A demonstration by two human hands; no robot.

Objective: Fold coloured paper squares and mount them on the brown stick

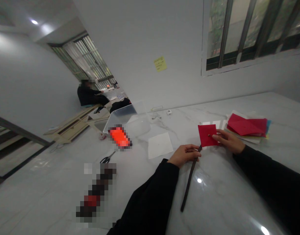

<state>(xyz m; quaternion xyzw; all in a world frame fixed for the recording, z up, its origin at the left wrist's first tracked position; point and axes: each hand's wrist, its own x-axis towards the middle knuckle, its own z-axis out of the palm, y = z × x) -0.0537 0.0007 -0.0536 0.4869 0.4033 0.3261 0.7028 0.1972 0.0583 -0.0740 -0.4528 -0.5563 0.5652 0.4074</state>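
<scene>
A thin dark brown stick (188,188) slants down over the marble-look table, and my left hand (185,155) is closed around its upper part. At the stick's top end is a red square sheet (206,133) with a small dark spot near its middle. My right hand (228,140) pinches this sheet by its right edge, fingers close to the spot. Whether the stick is fixed to the sheet or only touches it, I cannot tell. Left of my left hand lies a white square sheet (160,145).
Several red and pale sheets (246,125) are piled at the right. Black-handled scissors (106,159), a clear plastic bin (120,114) and two blurred-out items lie leftward. A wall with a yellow note (160,63) borders the table's back. A person (90,96) sits far left.
</scene>
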